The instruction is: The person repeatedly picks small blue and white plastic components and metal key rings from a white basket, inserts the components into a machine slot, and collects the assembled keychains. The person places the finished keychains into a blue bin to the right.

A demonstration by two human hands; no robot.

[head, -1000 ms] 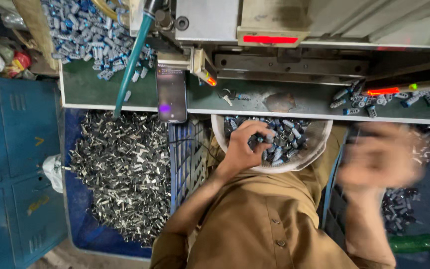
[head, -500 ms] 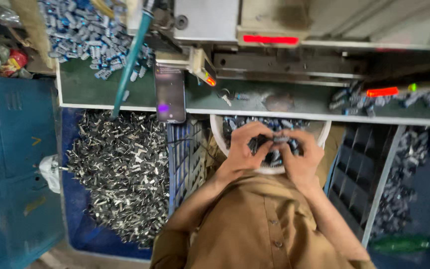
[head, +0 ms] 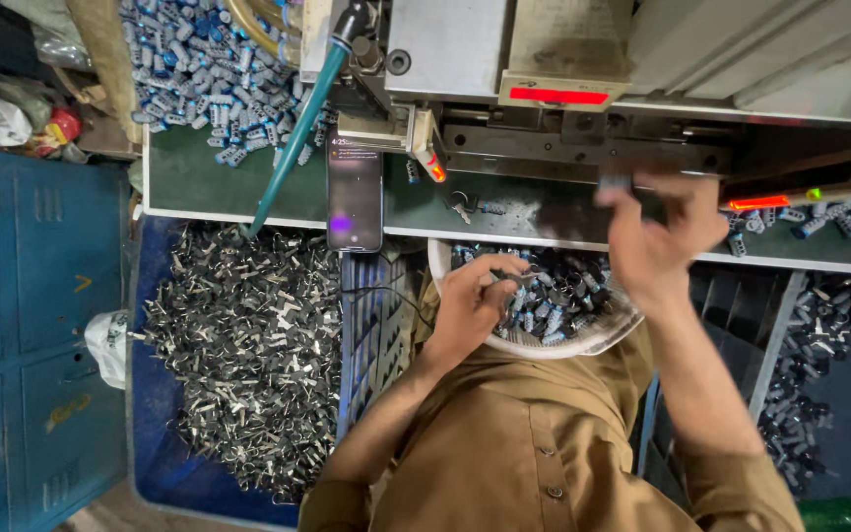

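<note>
Glossy blue-sleeved small cylinders (head: 554, 296) fill a smooth white plastic bowl (head: 544, 345). Left, shiny metal scraps (head: 248, 345) heap on blue sheet. The green bench top (head: 189, 177) looks matt.

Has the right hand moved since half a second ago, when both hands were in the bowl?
Yes. The right hand has left the white bowl and gone up to the machine's edge; the left hand stays.

hands (head: 563, 276): 2 | bowl (head: 544, 345): 1 | phone (head: 355, 193): 1
</note>
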